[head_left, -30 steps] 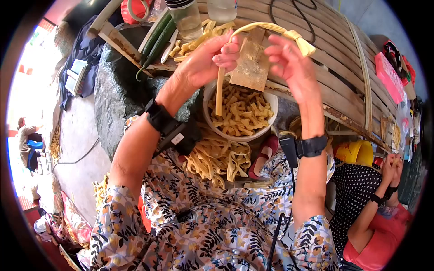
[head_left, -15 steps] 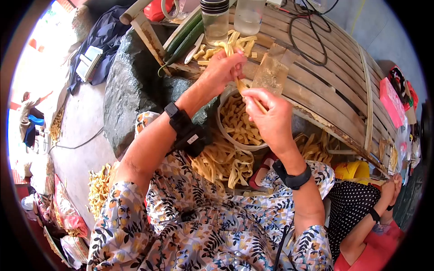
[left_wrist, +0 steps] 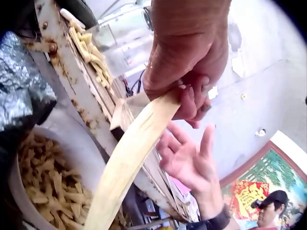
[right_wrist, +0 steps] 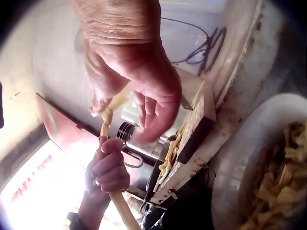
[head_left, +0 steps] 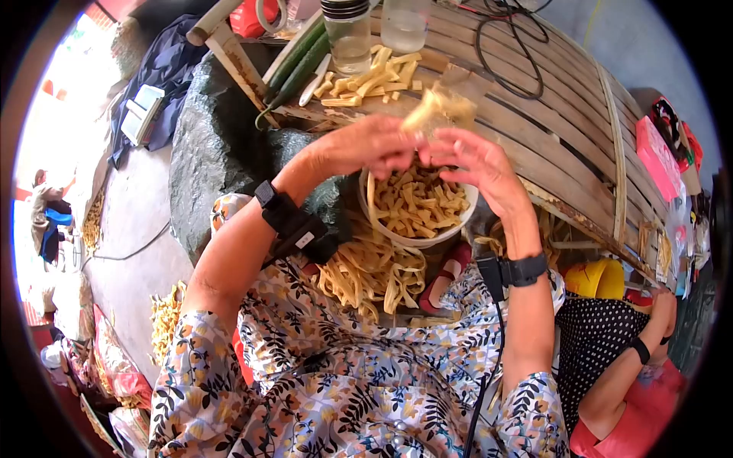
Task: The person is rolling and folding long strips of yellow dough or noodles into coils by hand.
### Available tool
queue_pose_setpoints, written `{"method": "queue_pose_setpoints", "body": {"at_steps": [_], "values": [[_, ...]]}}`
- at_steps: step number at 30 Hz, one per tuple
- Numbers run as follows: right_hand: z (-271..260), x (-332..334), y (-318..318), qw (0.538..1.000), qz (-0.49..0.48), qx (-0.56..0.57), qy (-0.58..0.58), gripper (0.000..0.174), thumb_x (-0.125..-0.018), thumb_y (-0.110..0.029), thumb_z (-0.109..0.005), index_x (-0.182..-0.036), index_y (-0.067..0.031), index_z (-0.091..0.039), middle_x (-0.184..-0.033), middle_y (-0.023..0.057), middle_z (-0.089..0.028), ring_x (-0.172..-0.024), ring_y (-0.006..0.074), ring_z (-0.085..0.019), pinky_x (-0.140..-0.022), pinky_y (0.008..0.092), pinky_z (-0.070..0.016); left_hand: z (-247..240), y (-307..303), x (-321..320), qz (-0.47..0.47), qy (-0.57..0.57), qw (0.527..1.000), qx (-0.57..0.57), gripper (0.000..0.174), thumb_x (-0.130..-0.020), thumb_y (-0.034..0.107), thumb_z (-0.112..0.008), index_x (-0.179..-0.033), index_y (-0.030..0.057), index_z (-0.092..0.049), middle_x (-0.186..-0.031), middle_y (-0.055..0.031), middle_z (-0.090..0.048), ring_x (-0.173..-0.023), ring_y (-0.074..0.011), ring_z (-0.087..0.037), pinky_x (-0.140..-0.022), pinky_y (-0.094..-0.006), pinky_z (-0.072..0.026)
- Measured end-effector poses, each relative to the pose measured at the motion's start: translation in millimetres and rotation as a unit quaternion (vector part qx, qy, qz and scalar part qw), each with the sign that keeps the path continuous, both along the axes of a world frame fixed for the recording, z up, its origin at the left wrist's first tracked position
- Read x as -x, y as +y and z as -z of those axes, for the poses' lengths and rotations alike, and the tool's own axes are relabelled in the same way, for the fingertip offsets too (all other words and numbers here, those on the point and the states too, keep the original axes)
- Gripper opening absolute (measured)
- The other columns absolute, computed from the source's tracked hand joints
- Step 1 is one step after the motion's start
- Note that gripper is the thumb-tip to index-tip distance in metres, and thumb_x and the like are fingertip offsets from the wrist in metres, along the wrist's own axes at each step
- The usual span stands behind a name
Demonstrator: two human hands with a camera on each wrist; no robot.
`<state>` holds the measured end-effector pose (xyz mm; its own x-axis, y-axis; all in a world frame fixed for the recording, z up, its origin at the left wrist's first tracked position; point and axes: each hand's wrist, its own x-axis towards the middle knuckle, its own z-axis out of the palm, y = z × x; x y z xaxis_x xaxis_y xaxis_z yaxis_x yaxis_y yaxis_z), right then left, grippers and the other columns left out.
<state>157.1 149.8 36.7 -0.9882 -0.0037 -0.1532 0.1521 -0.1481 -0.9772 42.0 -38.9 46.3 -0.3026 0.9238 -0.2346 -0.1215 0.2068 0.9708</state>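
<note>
A pale yellow strip point(left_wrist: 134, 143) is gripped between the thumb and curled fingers of the left hand point(head_left: 374, 145), its lower length hanging down over the bucket. Above the hands in the head view, the strip's bunched upper end point(head_left: 439, 107) is blurred. The right wrist view shows a knot point(right_wrist: 107, 116) just above the left hand point(right_wrist: 109, 167). Close beside it is the right hand point(head_left: 481, 164), fingers spread and loosely bent; in the left wrist view this hand point(left_wrist: 187, 160) holds nothing. A white bucket point(head_left: 472, 210) of short knotted yellow pieces point(head_left: 420, 202) stands below.
On the slatted bamboo surface point(head_left: 565, 145) are a wooden block point(head_left: 466, 84), cut yellow pieces point(head_left: 374, 80), cucumbers point(head_left: 301, 65), a knife point(head_left: 314, 80), jars point(head_left: 348, 42) and a black cable point(head_left: 489, 57). Loose strips point(head_left: 374, 267) lie below; a seated person point(head_left: 634, 382) is at right.
The right hand has let go of the strip below the left hand, opened and moved up and right. The strip's upper end has swung right, over the block. The left hand keeps its grip.
</note>
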Motion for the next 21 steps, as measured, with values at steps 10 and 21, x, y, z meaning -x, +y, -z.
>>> {"method": "queue_pose_setpoints", "body": {"at_steps": [10,21], "values": [[18,14,27,0.960,0.253,0.114,0.041,0.023,-0.079,-0.012,-0.064,-0.097,0.0020,-0.061,-0.073,0.0053,-0.061,-0.059,0.0052,-0.053,-0.050,0.0147,-0.0431,11,30,26,-0.077,0.127,0.988,-0.034,0.023,-0.088,0.024,-0.053,-0.086,0.0017,-0.061,-0.058,0.0051,-0.045,-0.050,-0.0024,-0.038,-0.045,-0.0164,-0.0312],[38,51,41,0.914,0.382,0.087,0.107,0.018,-0.079,-0.008,-0.062,-0.094,0.0029,-0.061,-0.072,0.0057,-0.061,-0.061,0.0091,-0.056,-0.052,0.0185,-0.0445,43,81,59,-0.247,0.341,0.905,-0.056,0.021,-0.081,0.020,-0.061,-0.087,0.0000,-0.063,-0.069,0.0013,-0.058,-0.064,-0.0055,-0.050,-0.060,-0.0204,-0.0410]]}}
